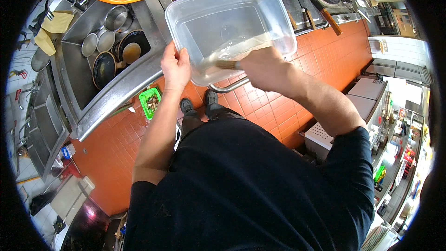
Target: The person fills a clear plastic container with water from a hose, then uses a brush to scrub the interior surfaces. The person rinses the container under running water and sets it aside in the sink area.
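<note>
My left hand grips the near left rim of a clear plastic tub, thumb on the rim. The tub is tilted, with some liquid in its lower near side. Over that side, my right hand is closed around a brush, whose bristles are blurred and point left into the tub. Most of the brush's handle is hidden in my fist. Beyond the tub, an orange hose with a white end lies across the steel counter.
A steel sink at the left holds several metal bowls and black pans. A green plastic basket with scraps is on the tiled floor near my feet. Wooden-handled pans are at the upper right. White containers stand along the right.
</note>
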### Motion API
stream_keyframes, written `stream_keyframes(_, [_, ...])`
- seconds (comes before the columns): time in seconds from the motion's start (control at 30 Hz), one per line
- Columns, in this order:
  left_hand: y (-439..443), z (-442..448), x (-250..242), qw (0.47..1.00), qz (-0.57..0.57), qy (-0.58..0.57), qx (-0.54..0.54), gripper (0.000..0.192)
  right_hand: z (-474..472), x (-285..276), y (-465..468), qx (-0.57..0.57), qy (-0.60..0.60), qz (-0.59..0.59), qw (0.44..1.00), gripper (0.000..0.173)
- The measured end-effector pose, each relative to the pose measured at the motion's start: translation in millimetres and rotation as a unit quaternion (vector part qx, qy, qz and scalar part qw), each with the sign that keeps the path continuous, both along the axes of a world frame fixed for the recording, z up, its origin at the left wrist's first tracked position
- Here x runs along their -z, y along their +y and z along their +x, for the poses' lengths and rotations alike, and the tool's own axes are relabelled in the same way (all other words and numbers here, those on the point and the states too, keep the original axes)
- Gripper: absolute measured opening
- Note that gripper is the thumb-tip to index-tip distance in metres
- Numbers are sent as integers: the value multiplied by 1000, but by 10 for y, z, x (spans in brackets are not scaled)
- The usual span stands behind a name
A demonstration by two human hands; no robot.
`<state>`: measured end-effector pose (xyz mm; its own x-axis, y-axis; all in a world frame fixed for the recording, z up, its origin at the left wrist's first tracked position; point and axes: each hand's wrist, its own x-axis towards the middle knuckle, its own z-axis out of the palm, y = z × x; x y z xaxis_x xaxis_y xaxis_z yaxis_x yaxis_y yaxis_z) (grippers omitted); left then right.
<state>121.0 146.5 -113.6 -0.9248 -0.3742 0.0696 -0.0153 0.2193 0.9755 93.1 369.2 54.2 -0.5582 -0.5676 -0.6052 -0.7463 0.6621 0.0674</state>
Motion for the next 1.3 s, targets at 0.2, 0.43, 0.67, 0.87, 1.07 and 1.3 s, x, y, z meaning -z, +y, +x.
stream_keyframes(0.2, [-39, -14, 97, 1000, 19, -15, -2, 31, -161, 116, -42, 44, -2, -40, 998, 20])
stream_keyframes(0.43, [-46, -20, 86, 1000, -1, -30, -5, 29, -796, 116, 843, 241, 30, 59, 968, 43])
stream_keyframes(0.67, [-74, -19, 28, 998, 2, -64, 6, 29, -1146, 171, 1258, 311, 34, 45, 949, 44])
stream_keyframes(0.87, [-65, -24, 4, 998, -7, -55, 11, 29, -1373, 305, 1640, 344, 57, -2, 937, 51])
stream_keyframes(1.07, [-82, -41, 94, 998, -3, -59, 16, 29, -1227, 668, 1313, 326, 47, -52, 943, 56])
stream_keyframes(1.3, [-72, -38, 93, 999, -30, -42, 3, 29, -1140, 396, 1237, 309, 104, 6, 945, 62])
